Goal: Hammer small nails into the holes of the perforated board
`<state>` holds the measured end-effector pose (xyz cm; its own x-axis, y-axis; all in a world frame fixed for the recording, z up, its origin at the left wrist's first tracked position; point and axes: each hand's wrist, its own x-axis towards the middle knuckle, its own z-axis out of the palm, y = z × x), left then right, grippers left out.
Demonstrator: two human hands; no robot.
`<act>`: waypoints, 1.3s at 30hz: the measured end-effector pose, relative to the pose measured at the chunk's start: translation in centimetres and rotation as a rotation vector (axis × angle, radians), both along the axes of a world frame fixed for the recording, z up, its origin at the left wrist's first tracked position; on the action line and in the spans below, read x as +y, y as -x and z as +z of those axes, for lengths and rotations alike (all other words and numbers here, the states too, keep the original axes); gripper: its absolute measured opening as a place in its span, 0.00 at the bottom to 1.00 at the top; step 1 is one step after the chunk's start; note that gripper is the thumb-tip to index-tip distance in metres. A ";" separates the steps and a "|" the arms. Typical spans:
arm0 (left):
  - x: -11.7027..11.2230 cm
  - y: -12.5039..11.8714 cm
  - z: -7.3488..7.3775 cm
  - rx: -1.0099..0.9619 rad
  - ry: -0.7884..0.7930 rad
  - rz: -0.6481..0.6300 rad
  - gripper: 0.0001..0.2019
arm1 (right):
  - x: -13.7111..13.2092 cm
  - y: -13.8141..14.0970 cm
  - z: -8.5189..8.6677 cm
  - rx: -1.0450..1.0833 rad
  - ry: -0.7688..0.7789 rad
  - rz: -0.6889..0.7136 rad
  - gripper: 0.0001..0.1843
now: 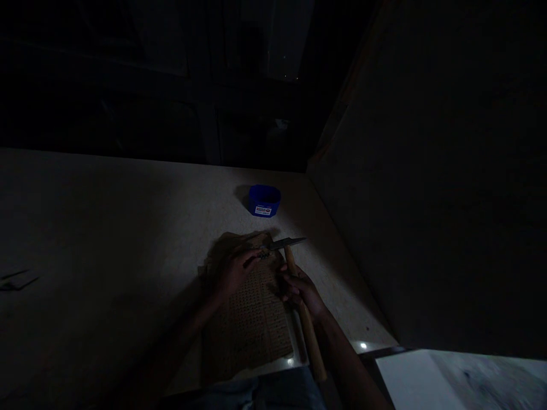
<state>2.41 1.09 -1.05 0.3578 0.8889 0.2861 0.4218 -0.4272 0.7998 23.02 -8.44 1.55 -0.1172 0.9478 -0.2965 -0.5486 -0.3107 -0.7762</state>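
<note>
The scene is very dark. My right hand [299, 289] is closed round the wooden handle of a small hammer [287, 244], whose metal head lies over the far end of a patterned board [252, 324] on the worktop. My left hand [234, 272] rests on the board's far end, fingers pinched on something small right beside the hammer head. What it pinches is too small and dim to name. A blue tub [264, 200] with a white label stands beyond the board.
The pale worktop [106, 228] stretches to the left. A dark upright panel [427, 199] rises on the right. A pale sheet [461, 378] lies at the bottom right. Some dim flat object [17, 280] sits at the far left.
</note>
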 end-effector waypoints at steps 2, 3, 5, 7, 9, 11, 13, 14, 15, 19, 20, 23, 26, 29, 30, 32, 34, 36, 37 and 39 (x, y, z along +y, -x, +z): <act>0.0 0.0 -0.2 -0.023 0.054 0.002 0.12 | 0.0 -0.1 0.0 -0.011 0.009 -0.004 0.21; 0.0 -0.1 -0.3 -0.035 0.070 0.009 0.12 | 0.0 -0.1 0.0 -0.014 0.010 -0.003 0.21; 0.0 -0.1 -0.3 -0.052 0.083 0.014 0.12 | -0.1 -0.1 0.0 -0.011 0.007 0.009 0.21; 0.0 -0.1 -0.2 -0.063 0.082 0.013 0.12 | -0.1 0.0 -0.1 -0.001 0.006 0.014 0.20; -0.1 -0.2 0.0 -0.067 0.081 0.011 0.11 | -0.1 0.0 -0.4 0.010 0.005 0.002 0.20; -0.1 -0.2 0.2 -0.066 0.082 0.024 0.11 | -0.1 0.0 -0.6 0.006 0.011 -0.013 0.20; -0.1 -0.2 0.4 -0.061 0.085 0.030 0.11 | 0.0 -0.1 -0.9 -0.002 0.019 -0.025 0.20; -0.1 -0.2 0.4 -0.062 0.087 0.032 0.11 | 0.0 -0.1 -0.9 -0.005 0.020 -0.031 0.20; -0.1 -0.2 0.4 -0.063 0.087 0.033 0.10 | 0.0 -0.1 -0.9 -0.007 0.020 -0.034 0.20; -0.1 -0.1 0.1 -0.077 0.079 0.035 0.10 | 0.0 -0.2 -0.8 -0.001 0.004 -0.014 0.19; 0.0 -0.1 0.1 -0.081 0.076 0.032 0.10 | 0.0 -0.2 -0.8 -0.002 -0.001 -0.010 0.19; 0.0 -0.1 0.1 -0.085 0.070 0.005 0.10 | -0.1 -0.2 -1.1 -0.023 -0.007 -0.018 0.20; 0.0 -0.2 0.3 -0.096 0.082 -0.015 0.10 | 0.0 -0.3 -1.4 -0.044 0.004 -0.032 0.20; 0.1 -0.3 0.4 -0.110 0.060 -0.031 0.10 | 0.1 -0.4 -1.6 -0.048 0.002 -0.031 0.20; 0.1 -0.3 0.4 -0.113 0.041 -0.037 0.10 | 0.1 -0.3 -1.6 -0.046 -0.003 -0.026 0.19; 0.1 -0.3 0.3 -0.117 0.002 -0.048 0.10 | 0.1 -0.3 -1.6 -0.036 -0.012 -0.018 0.19; 0.2 -0.3 0.1 -0.115 -0.032 -0.048 0.10 | 0.0 -0.3 -1.4 -0.028 -0.023 -0.009 0.19; 0.3 -0.3 -0.2 -0.101 -0.053 -0.030 0.11 | 0.0 -0.2 -1.3 -0.024 -0.036 -0.005 0.19; 0.3 -0.3 -0.3 -0.094 -0.059 -0.018 0.11 | 0.0 -0.2 -1.2 -0.024 -0.041 -0.001 0.19; 0.4 -0.4 -0.6 -0.082 -0.069 -0.003 0.11 | 0.0 -0.2 -1.1 -0.024 -0.049 0.002 0.18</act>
<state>2.78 1.50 -1.65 0.3330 0.8651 0.3752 0.3550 -0.4836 0.8001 23.19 -8.49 0.45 -0.1126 0.9611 -0.2524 -0.5290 -0.2729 -0.8035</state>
